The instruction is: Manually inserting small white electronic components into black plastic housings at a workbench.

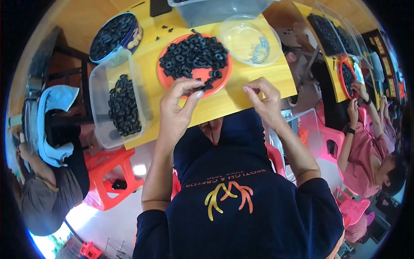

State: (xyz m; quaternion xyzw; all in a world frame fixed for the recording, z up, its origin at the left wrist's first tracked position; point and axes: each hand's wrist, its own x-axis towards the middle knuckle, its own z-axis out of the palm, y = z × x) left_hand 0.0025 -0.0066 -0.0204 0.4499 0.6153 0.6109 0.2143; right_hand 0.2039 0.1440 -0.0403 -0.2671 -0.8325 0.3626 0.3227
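Note:
An orange-red round plate (162, 80) on the yellow table holds a heap of small black ring-like parts (194, 54). Over its near edge, my left hand (177, 105) is closed, thumb and forefinger meeting round a small black part (206, 86); other black pieces lie close to the fingertips. My right hand (266, 101) hovers over the table's front edge, right of the plate. Its thumb and forefinger are pinched together, and anything between them is too small to make out. Beyond that hand stands a clear round tub (233, 36) with small silvery pins (259, 51) inside.
A translucent bin (98, 103) of black parts (124, 105) stands at the left, with a round tin (134, 41) of more behind it. A large grey bin (207, 15) is at the back. Co-workers sit at both sides; a red stool (114, 172) stands left.

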